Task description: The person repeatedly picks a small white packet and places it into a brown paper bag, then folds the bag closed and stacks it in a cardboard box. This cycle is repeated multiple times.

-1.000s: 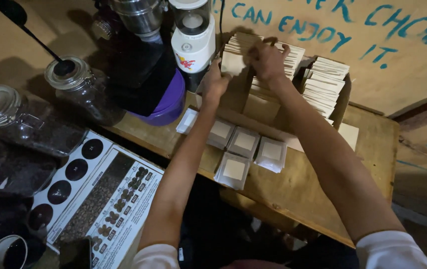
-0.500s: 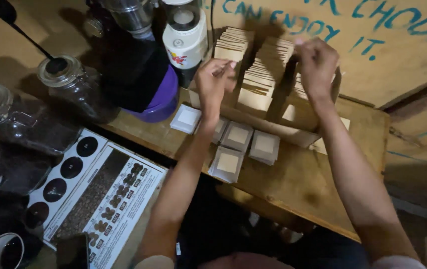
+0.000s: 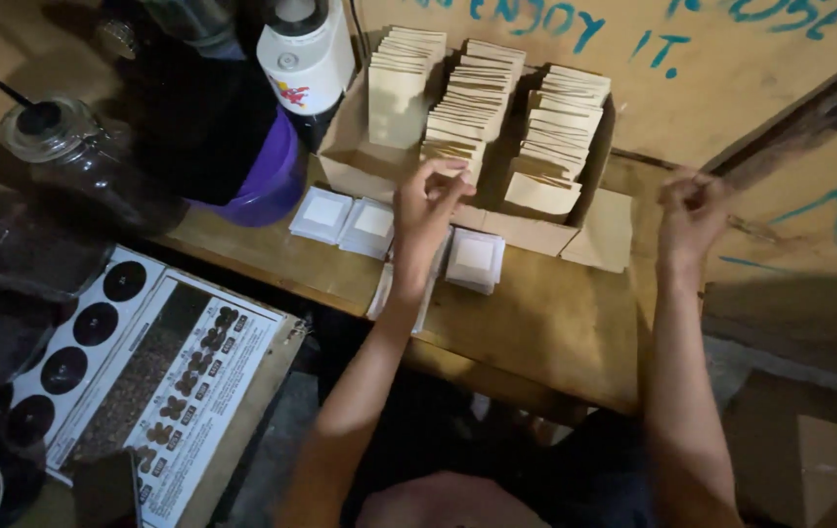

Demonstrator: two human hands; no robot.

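The open brown cardboard box [image 3: 536, 230] on the wooden counter [image 3: 555, 323] holds three rows of tan paper envelopes [image 3: 462, 98], standing on edge, the rows running away from the person. In front of the box lie several flat white square packets [image 3: 477, 259], seemingly still unfiled. The left hand [image 3: 428, 200], fingers pinched, touches the box's front row; what it grips cannot be told. The right hand [image 3: 692, 210], loosely curled and blurred, hovers right of the box.
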